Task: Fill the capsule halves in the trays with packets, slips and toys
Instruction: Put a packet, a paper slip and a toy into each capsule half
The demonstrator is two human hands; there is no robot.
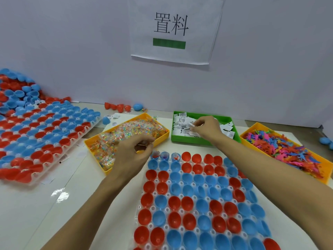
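A clear tray (144,210) of red and blue capsule halves lies in front of me; three blue halves (164,156) in its far left corner hold toys and slips. My left hand (134,152) hovers over the near end of the yellow bin of clear candy packets (126,134), fingers pinched on a packet (144,143). My right hand (205,127) reaches into the green bin (189,140) and pinches a white paper slip (191,125). An orange bin (257,126) of colourful flat toys (288,150) stands at the right.
Another tray of red and blue capsule halves (41,134) lies at the left, with a loose heap of halves (16,89) behind it. A few loose red and blue halves (122,107) sit by the white wall. Stray slips (113,117) lie on the table.
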